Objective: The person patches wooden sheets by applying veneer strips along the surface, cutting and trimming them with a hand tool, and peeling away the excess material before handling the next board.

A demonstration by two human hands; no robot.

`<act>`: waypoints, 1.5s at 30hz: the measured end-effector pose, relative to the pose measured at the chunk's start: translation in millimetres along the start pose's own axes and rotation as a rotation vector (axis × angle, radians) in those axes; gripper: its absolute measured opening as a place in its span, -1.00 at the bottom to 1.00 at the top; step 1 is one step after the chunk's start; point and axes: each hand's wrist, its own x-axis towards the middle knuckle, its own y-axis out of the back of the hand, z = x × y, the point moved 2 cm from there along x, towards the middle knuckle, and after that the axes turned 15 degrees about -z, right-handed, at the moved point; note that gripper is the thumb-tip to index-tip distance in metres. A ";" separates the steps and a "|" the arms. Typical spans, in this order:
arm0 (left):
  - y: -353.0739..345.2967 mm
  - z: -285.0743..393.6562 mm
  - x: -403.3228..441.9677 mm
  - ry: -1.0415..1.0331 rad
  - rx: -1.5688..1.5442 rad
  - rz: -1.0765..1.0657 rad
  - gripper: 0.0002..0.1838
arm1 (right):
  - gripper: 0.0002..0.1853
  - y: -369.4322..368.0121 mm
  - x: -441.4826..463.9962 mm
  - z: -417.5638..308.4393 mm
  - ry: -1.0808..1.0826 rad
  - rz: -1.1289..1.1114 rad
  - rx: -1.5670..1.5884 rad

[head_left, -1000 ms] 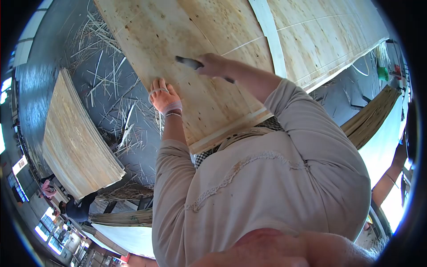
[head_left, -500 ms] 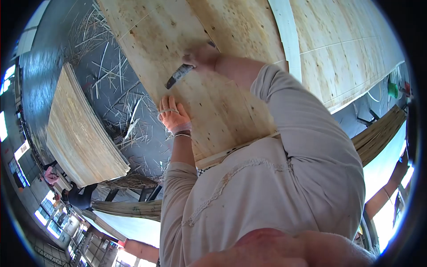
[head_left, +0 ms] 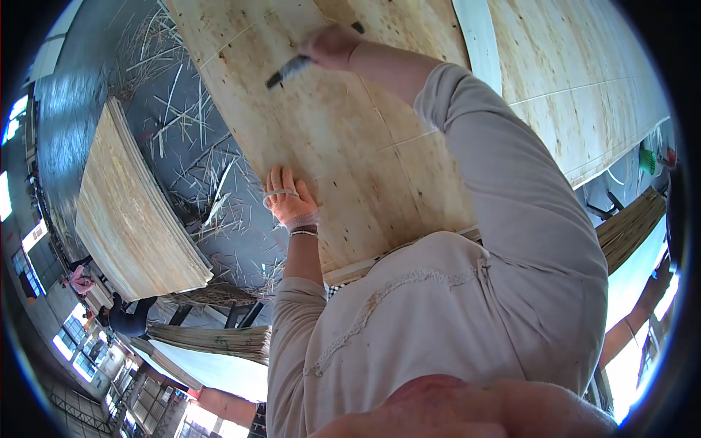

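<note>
My right hand (head_left: 332,47) is closed around a slim knife-like tool (head_left: 290,70) with a pale grey middle and dark ends. It is held low over the far part of a knotty wood veneer sheet (head_left: 365,175); whether the tool touches the wood I cannot tell. My left hand (head_left: 290,198), in an orange glove with a band around the fingers, lies flat on the sheet near its left edge, fingers stretched out.
Left of the sheet, thin wood strips (head_left: 212,197) litter the grey floor. A stack of veneer sheets (head_left: 135,212) lies farther left. Another light wood sheet (head_left: 577,80) is on the right, beside a white strip (head_left: 478,44). Two people (head_left: 128,317) are in the background.
My right hand and the knife-like tool have moved away from my body, toward the top of the view. My left hand stays nearly in place on the sheet.
</note>
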 end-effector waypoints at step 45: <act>9.4 -4.7 6.5 -0.015 -0.043 -0.040 -0.56 | -0.88 24.8 80.3 34.9 -0.157 0.326 0.226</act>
